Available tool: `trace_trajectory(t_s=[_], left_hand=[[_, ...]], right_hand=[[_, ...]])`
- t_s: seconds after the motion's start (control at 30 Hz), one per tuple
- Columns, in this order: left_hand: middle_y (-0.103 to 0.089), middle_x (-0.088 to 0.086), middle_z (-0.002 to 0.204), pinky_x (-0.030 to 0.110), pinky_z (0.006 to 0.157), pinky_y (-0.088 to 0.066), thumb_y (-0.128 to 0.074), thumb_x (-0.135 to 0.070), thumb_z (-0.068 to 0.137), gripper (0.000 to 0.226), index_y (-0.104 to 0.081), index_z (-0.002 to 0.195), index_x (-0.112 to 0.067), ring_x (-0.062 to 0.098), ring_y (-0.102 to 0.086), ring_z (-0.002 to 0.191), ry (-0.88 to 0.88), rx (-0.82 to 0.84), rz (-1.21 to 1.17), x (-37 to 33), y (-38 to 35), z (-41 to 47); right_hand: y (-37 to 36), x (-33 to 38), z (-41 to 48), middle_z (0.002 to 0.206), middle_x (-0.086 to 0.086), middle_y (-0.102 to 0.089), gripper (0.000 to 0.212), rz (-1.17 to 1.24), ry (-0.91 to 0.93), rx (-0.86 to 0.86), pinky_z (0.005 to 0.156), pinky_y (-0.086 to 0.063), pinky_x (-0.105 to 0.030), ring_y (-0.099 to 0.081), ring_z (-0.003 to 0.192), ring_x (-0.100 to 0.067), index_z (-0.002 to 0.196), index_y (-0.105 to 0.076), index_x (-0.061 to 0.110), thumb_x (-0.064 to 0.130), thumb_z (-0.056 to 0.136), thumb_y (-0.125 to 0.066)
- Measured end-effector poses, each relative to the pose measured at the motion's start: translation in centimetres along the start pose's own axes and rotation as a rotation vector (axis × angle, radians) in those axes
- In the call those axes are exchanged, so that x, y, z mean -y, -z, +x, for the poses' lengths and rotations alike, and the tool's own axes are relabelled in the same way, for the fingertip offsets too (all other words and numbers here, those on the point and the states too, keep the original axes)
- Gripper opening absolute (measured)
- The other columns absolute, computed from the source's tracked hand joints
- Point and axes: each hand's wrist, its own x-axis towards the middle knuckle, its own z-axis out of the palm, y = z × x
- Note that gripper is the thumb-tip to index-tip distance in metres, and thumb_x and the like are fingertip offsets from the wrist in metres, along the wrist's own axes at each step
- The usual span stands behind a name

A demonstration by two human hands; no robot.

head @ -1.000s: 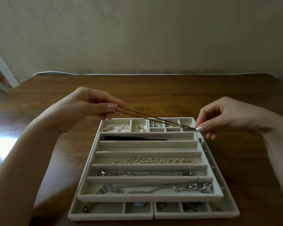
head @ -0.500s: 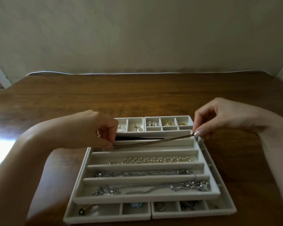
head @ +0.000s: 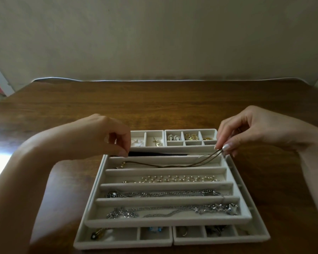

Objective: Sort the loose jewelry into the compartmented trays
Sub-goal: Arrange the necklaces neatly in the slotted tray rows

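Pinching the right end of the brown cord necklace (head: 165,165) between thumb and forefinger, right hand (head: 255,131) hovers over the slotted tray's (head: 163,221) far-right corner. Left hand (head: 99,136) at far-left corner, fingers curled, gripping nothing. Cord lies slack in second slot from far edge. Half a second ago left hand held its left end, cord taut.

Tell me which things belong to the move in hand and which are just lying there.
In hand: brown cord necklace, mostly laid in the second channel; right hand, pinching its right end; left hand; channel tray.
Lying about: pearl strand; silver chains; star chain; earrings in the small compartments; wooden table.
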Motion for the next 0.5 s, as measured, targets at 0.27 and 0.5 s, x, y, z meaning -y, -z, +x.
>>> trace_trajectory(t_s=[0.27, 0.5], left_hand=[[-0.066, -0.017, 0.079, 0.019, 0.07, -0.042, -0.07, -0.042, 0.076, 0.006, -0.064, 0.076, -0.042, 0.003, -0.06, 0.077, -0.03, 0.09, 0.05, 0.3, -0.4, -0.1], [-0.066, -0.015, 0.086, 0.018, 0.074, -0.042, -0.066, -0.047, 0.076, 0.014, -0.069, 0.083, -0.036, 0.002, -0.058, 0.081, 0.012, 0.129, 0.071, 0.2, -0.5, 0.5]], right_hand=[[-1.6, 0.8, 0.5, 0.079, -0.005, -0.072, 0.016, -0.032, 0.059, -0.05, 0.062, -0.054, -0.019, -0.069, 0.072, -0.015, 0.078, -0.072, 0.01, 0.011, 0.061, -0.074], [-3.4, 1.3, 1.0, 0.074, 0.001, -0.071, 0.013, -0.153, 0.093, -0.089, 0.062, -0.05, -0.014, -0.067, 0.07, -0.005, 0.067, -0.074, 0.018, 0.007, 0.066, -0.079]])
